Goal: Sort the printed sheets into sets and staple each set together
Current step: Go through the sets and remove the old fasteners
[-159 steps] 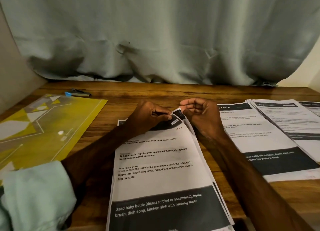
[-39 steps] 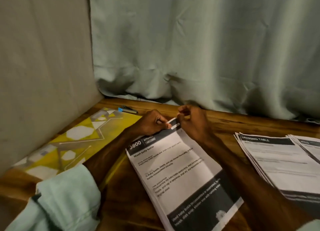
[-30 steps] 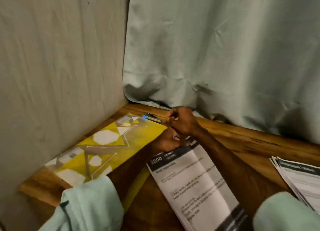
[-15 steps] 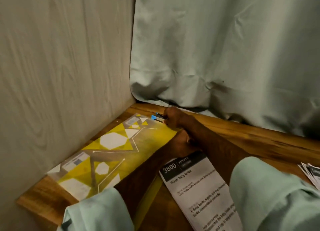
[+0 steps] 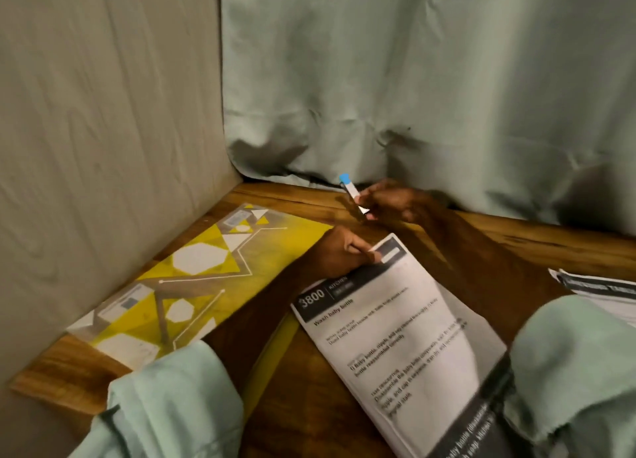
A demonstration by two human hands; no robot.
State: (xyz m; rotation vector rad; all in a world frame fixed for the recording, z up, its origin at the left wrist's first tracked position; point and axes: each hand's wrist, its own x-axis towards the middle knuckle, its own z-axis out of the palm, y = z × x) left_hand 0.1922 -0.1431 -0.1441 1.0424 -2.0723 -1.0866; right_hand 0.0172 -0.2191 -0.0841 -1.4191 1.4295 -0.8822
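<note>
A set of printed sheets (image 5: pixel 395 340) headed "3800 Wash baby bottle" lies on the wooden table (image 5: pixel 299 399). My left hand (image 5: pixel 339 253) pinches the set's top corner between thumb and fingers. My right hand (image 5: pixel 392 201) grips a small stapler (image 5: pixel 351 193) with a blue end, lifted off the table just above and behind the left hand. A second pile of printed sheets (image 5: pixel 599 292) shows at the right edge, partly hidden by my right sleeve.
A yellow folder (image 5: pixel 192 282) with white geometric shapes lies on the left of the table, against a beige side panel (image 5: pixel 103 148). A pale green curtain (image 5: pixel 430 89) hangs along the back edge.
My right hand let go of the sheets, reached to the far left corner, took the stapler from beside the yellow folder and lifted it. My left hand kept its pinch on the set's corner.
</note>
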